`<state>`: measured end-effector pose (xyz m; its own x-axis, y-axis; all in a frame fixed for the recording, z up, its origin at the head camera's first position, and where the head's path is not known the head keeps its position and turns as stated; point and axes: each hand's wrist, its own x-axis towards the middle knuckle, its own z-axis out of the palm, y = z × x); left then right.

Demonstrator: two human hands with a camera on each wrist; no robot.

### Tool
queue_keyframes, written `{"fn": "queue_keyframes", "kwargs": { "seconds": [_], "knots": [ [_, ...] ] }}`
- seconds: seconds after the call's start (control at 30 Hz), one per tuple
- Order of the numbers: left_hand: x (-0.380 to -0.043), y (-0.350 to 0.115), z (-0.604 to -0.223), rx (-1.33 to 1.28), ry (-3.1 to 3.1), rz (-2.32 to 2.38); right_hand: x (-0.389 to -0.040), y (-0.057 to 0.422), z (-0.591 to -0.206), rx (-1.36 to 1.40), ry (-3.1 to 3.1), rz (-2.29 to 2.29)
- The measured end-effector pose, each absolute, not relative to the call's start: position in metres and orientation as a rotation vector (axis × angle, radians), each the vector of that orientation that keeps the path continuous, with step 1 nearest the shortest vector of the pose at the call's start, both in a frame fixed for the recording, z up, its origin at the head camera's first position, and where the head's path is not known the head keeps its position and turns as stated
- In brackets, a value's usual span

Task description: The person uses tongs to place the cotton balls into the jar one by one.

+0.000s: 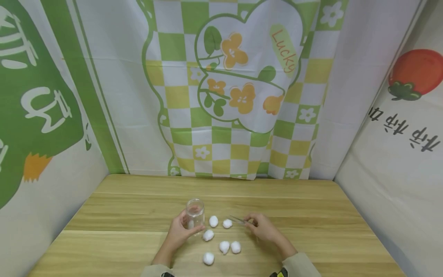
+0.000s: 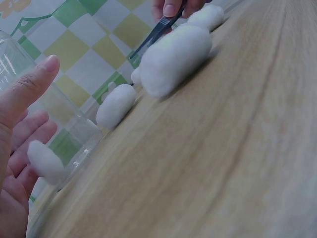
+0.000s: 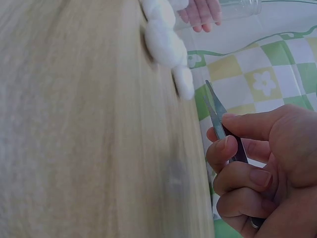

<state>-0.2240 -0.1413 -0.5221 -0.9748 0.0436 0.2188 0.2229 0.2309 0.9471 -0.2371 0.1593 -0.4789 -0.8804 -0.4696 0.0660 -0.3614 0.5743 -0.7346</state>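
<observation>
- Sitting closest, one white ball [image 1: 208,258] is on the counter [image 1: 332,231]. It looks like cotton, so it should be very light and soft and squash easily.
- A bit farther, two balls [image 1: 235,247] sit side by side. One has a little tuft that might pull loose, so its fat middle seems the best place to pinch.
- Next comes a ball [image 1: 208,235] just beside the left thumb.
- The left hand [image 1: 180,231] has its fingers and thumb around the side of the jar [image 1: 195,216]. The jar is clear, hard and maybe slippery; a hold low on its side should stop tipping. One ball [image 2: 45,162] seems to be inside.
- The right hand's [image 1: 262,229] fingers pinch the tweezers [image 3: 216,120]. The tips are apart, with nothing between them. They look stiff but springy, so a small squeeze should do.
- Two more balls [image 1: 213,221] lie there: one near the tips, one near the jar.
- At the back hangs a checked cloth [image 1: 238,152].
</observation>
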Motion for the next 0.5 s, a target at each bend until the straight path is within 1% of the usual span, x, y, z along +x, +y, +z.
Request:
{"fn": "queue_keyframes", "kwargs": {
  "seconds": [0.5],
  "knots": [
    [-0.2247,-0.1424,-0.5245,-0.274,-2.346,-1.873,-0.2364,0.1601,-0.4862,-0.621,2.610,-1.200]
  ]
}}
